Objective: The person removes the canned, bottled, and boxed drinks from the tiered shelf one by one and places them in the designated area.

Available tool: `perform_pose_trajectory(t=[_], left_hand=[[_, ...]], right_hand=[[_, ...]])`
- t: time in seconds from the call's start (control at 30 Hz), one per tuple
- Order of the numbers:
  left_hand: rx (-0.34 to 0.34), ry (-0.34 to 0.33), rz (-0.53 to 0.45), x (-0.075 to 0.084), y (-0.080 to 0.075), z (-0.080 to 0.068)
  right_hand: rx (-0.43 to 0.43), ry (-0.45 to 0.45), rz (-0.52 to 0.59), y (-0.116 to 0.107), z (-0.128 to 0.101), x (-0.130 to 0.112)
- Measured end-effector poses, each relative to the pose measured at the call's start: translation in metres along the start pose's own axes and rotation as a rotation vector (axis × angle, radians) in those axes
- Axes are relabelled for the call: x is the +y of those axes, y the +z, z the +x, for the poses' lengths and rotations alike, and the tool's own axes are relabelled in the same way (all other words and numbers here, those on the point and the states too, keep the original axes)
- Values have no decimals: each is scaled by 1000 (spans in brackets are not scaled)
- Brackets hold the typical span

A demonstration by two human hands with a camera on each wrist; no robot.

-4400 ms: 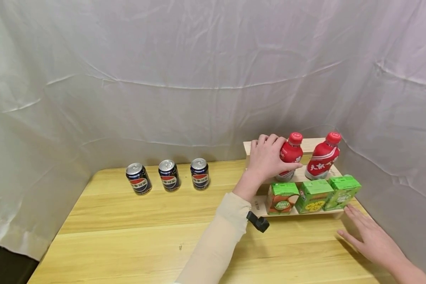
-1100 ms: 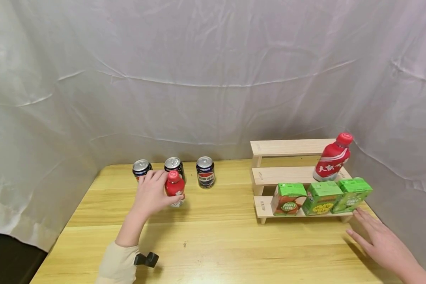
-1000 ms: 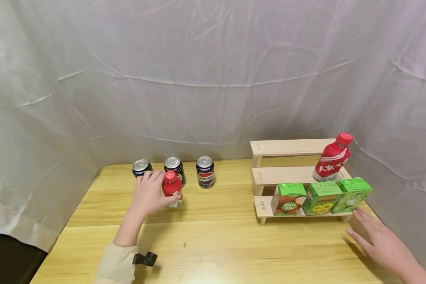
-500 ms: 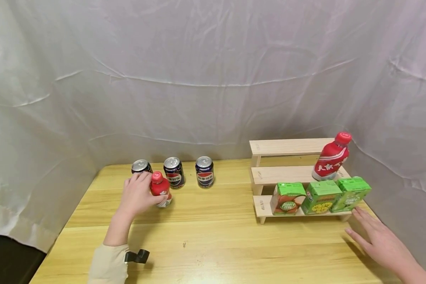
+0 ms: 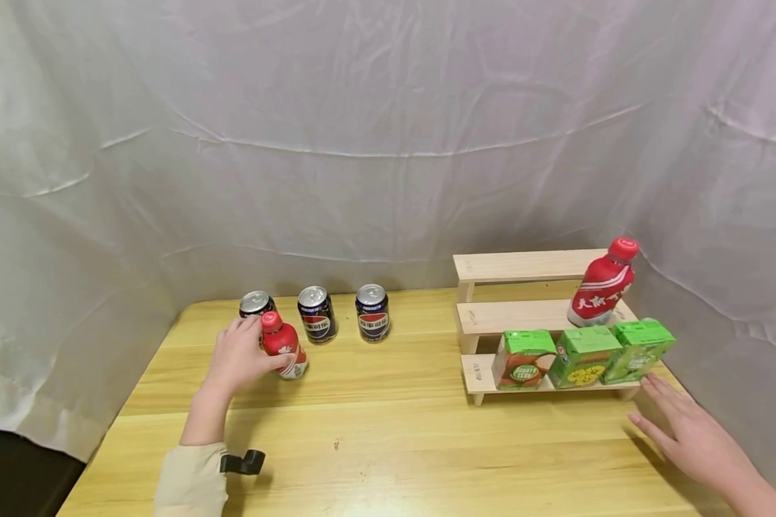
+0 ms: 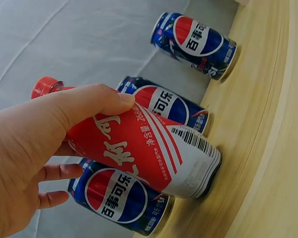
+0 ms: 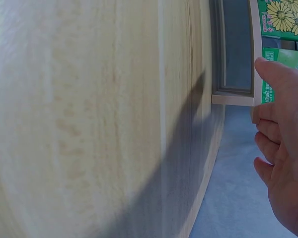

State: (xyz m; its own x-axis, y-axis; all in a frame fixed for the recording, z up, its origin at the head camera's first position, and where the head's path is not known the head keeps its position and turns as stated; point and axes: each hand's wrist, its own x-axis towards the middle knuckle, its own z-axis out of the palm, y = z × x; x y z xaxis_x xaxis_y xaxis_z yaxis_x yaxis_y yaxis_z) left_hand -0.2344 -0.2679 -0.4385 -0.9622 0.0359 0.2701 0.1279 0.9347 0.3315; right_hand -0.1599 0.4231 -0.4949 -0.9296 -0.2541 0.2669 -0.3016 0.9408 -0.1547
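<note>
My left hand (image 5: pixel 239 355) grips a red bottle (image 5: pixel 282 346) with a red cap, standing on the wooden table (image 5: pixel 388 445) just in front of the leftmost of three Pepsi cans (image 5: pixel 254 304). In the left wrist view my thumb lies across the red bottle (image 6: pixel 149 153), with Pepsi cans (image 6: pixel 121 198) close behind it. My right hand (image 5: pixel 692 434) rests flat on the table at the right, fingers straight, near the foot of a stepped wooden rack (image 5: pixel 524 316). A second red bottle (image 5: pixel 603 286) stands on the rack's middle step.
Three green drink cartons (image 5: pixel 582 355) line the rack's lowest step. The other two cans (image 5: pixel 317 314) stand in a row at the table's back. White cloth (image 5: pixel 362 143) hangs behind and on both sides. The rack's corner (image 7: pixel 233 99) shows by my right fingers.
My left hand took the red bottle from the rack's middle step to the table and has slid it left, from in front of the middle can to the leftmost one. My right hand stays put.
</note>
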Motion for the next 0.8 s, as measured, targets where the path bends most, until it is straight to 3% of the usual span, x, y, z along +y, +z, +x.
perform_pose_trajectory(t=[0.5,0.67,0.8], left_hand=[[-53,27,-43,-6,-3,0],[-82,15,-59,-3,-6,-2],[-63,3,-79,2,-13,-5]], right_hand=[[-33,34,29,1,2,1],[-33,42,27,1,2,2],[-31,44,29,2,1,1]])
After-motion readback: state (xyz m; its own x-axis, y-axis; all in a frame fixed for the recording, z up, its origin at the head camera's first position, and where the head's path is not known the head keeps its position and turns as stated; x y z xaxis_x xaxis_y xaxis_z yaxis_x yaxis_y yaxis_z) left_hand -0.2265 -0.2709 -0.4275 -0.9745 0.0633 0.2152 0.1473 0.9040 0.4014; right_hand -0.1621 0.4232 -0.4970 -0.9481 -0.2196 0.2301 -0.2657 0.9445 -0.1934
